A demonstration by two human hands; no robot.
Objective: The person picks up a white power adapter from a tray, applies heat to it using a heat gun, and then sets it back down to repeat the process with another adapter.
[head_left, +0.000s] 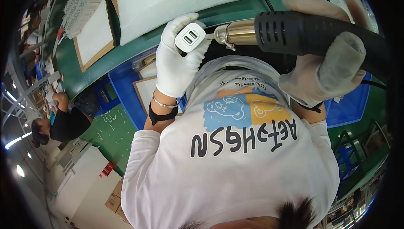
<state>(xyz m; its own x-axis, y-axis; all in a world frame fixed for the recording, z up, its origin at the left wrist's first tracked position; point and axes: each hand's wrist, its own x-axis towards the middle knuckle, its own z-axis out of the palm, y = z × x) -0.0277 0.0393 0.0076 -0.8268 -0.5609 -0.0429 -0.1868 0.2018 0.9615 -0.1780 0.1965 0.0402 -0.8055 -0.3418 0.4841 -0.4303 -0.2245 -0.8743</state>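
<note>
My left hand [179, 58], in a white glove, is closed around a small white USB charger [190, 37]. Two dark USB ports show on the charger's rounded face, which is turned up toward me. In my right hand [326, 71], also gloved and with a greyish cover on one finger, is a black hot-air gun [290, 31] with vent slots. Its metal nozzle [229, 34] narrows to a thin tip at the right edge of the charger. Whether tip and charger touch, I cannot tell.
A white foam sheet [181, 2] lies on the green table [63, 67] beyond my hands. At its left stand a framed white board [94, 35] and stacked clear trays [84, 6]. Blue bins [126, 90] sit below the table edge. Another person [63, 119] works at far left.
</note>
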